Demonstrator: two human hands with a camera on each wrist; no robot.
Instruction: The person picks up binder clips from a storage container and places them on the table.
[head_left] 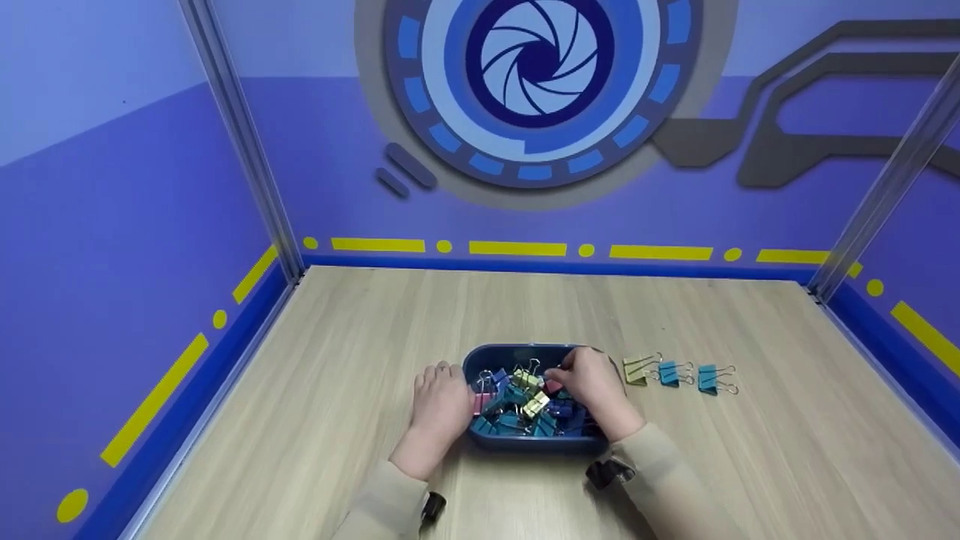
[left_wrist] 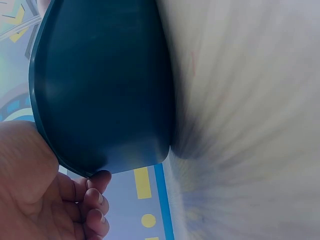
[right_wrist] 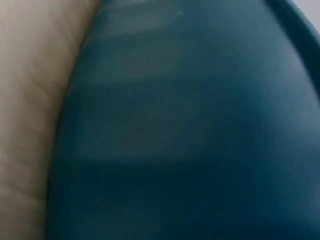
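Head view: my left grip [head_left: 441, 397] is clamping the box [head_left: 529, 445] at nine o'clock; my right grip [head_left: 596, 384] is hanging inside at two beside a red clip [head_left: 553, 386], its hold unclear; three clips [head_left: 669, 374] are lying outside at three.

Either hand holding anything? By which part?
The left hand grips the blue tub by its left rim. The right hand has fingertips at a red clip inside; whether they pinch it can't be told.
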